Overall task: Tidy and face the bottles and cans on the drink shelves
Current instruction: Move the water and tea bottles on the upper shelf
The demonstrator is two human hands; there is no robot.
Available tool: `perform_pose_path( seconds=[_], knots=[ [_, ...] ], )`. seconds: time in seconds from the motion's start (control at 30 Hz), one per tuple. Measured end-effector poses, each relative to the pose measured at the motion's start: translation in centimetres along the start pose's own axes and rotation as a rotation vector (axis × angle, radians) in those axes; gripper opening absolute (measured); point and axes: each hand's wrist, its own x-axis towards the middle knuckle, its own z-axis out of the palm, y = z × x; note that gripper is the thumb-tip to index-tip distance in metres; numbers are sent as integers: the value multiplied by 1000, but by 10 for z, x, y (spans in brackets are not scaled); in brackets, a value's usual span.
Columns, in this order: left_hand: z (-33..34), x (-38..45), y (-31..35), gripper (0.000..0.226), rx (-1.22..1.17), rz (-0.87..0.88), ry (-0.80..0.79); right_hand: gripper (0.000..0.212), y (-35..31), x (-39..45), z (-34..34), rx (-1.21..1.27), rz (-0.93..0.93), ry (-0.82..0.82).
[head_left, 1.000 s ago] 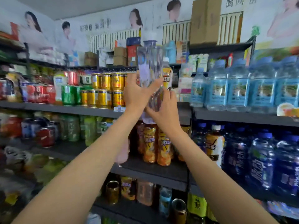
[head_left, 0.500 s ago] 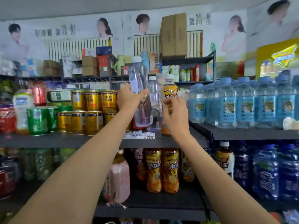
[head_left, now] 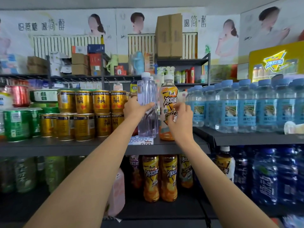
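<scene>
A clear, pale-violet water bottle [head_left: 146,96] with a white cap stands upright on the grey upper shelf [head_left: 82,145], between stacked gold cans [head_left: 92,112] and an iced-tea bottle [head_left: 168,102] with a yellow-orange label. My left hand [head_left: 134,108] grips the clear bottle at mid height. My right hand [head_left: 181,118] is at the iced-tea bottle's lower label with curled fingers; whether it holds the bottle is unclear. More clear bottles stand hidden behind the front one.
Rows of blue-labelled water bottles [head_left: 246,107] fill the shelf to the right. Green cans [head_left: 16,124] and red cans [head_left: 19,96] stand at the left. The lower shelf holds iced-tea bottles [head_left: 159,176], dark blue bottles [head_left: 266,176] and green bottles [head_left: 24,173]. Cardboard boxes [head_left: 169,35] sit above.
The clear bottle, held up in both hands a second ago, came down and now stands on the shelf. My right hand left it and moved to the iced-tea bottle.
</scene>
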Motion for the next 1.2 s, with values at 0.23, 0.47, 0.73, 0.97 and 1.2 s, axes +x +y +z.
perform_pose_path(
  seconds=[0.23,0.47,0.73,0.97,1.2],
  knots=[
    [1,5,-6,64,-55,-15,-118,41,11,-3,6,67,83,27],
    [10,-4,-16,67,-43,149,98,53,18,2,7,173,335,-237],
    [13,-46,-6,37,-122,420,213,60,24,15,0,353,516,-308],
    [18,-62,17,49,-391,76,-109,48,30,16,-4,326,455,-323],
    [15,-80,34,39,-384,-15,-220,43,16,-2,-32,310,359,-293]
  ],
)
